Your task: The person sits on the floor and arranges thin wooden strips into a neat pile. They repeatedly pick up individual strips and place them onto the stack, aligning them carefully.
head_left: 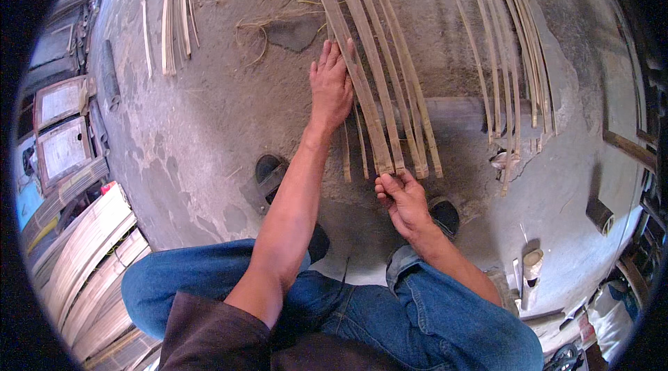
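Note:
Long, flat bamboo strips (362, 96) run in a loose bundle from the far edge towards me, with their near ends spread like a fan. My right hand (403, 200) pinches the near end of a wide strip between thumb and fingers. Further up, my left hand (332, 86) lies along the bundle's left side, fingers stretched out, the fingertips against the edge of that strip. Shorter strip ends show lower down, beneath the bundle. A grey, log-like round piece (452, 115) crosses under the strips.
More bamboo strips lie at the far left (168, 30) and far right (536, 58). Stacked pale slats (90, 253) and framed panels (62, 141) line the left side. A cylindrical container (532, 263) stands at right. Thin fibre scraps (261, 27) litter the concrete floor (188, 141).

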{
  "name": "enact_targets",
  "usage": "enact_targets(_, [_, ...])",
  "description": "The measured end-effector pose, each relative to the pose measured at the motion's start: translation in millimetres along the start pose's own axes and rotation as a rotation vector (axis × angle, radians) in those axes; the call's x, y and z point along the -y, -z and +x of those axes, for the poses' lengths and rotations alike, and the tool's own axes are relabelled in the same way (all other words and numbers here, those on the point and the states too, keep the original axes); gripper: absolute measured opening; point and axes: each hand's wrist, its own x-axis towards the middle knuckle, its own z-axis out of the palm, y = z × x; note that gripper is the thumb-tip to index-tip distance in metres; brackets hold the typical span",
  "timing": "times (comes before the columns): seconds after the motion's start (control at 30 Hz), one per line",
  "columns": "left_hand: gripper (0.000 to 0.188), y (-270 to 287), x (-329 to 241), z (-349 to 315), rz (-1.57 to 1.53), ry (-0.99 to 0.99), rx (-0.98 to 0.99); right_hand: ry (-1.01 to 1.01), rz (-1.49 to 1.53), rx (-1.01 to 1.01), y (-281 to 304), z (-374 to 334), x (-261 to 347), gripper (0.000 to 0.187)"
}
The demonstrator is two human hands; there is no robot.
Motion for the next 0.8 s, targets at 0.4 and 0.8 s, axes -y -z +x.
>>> enact_targets(0.4, [0.055, 5, -5, 0, -0.323, 0.034, -0.102, 0.265, -0.226, -0.167, -9, 2, -8, 0.016])
enact_targets(0.8, [0.054, 2, -10, -1, -0.041, 0.025, -0.078, 0.262, -0.157, -0.141, 1, 12, -8, 0.015])
